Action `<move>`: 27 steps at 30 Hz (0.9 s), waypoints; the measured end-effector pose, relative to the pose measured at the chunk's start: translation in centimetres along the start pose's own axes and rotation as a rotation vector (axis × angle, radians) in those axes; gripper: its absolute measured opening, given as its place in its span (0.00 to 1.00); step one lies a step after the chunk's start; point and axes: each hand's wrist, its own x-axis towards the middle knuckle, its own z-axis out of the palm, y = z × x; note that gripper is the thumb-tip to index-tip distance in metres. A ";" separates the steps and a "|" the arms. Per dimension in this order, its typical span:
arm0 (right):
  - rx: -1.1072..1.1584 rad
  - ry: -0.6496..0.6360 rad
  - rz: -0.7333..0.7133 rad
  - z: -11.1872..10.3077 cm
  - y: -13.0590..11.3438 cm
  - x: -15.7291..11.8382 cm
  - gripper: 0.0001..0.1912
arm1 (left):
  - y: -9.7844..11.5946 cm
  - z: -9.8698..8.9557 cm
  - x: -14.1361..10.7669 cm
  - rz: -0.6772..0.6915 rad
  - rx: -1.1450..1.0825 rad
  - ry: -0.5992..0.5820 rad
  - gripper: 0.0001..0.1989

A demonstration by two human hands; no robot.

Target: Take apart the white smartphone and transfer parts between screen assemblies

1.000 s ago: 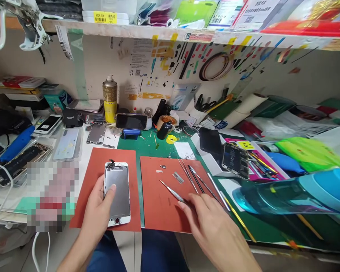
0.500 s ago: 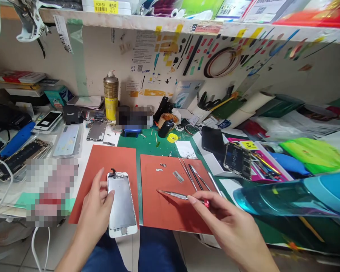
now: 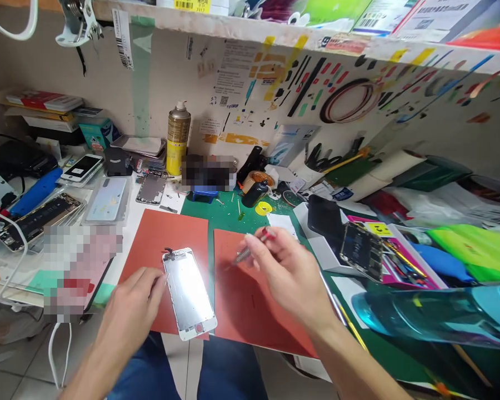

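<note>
A white-framed phone screen (image 3: pixel 189 294) lies back side up on the left orange mat (image 3: pixel 144 244), its lower end at the mat's front edge. A short dark flex cable sticks out at its top. My left hand (image 3: pixel 135 300) is beside the screen's left edge, fingers curled together; whether they pinch anything is hidden. Above the right orange mat (image 3: pixel 250 322), my right hand (image 3: pixel 283 272) is closed around a slim screwdriver (image 3: pixel 242 255) with a knurled metal body and red end. Its tip is blurred and points down to the left.
A blue water bottle (image 3: pixel 420 314) lies at the right. Behind it are a white box (image 3: pixel 312 230), an opened phone (image 3: pixel 361 251) and a pink tray of tools (image 3: pixel 425 278). Phone parts and a spray can (image 3: pixel 178 139) stand left and back. A shelf (image 3: pixel 233 28) overhangs the bench.
My left hand has let go of its thumb-over-edge hold, and the screen now rests tilted on the mat. My right hand has risen leftward with the screwdriver. The view has shifted.
</note>
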 end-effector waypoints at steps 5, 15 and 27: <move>0.277 -0.066 -0.049 4.6 -0.5 4.9 0.17 | -1.4 -0.7 1.7 0.131 -0.006 -0.125 0.16; -0.019 -0.002 -0.312 7.6 4.3 3.8 0.26 | -2.2 -0.5 1.3 0.140 -0.222 -0.075 0.09; -0.074 -0.037 -0.361 6.9 4.1 4.0 0.22 | -1.4 -0.8 2.1 0.253 -0.146 -0.037 0.09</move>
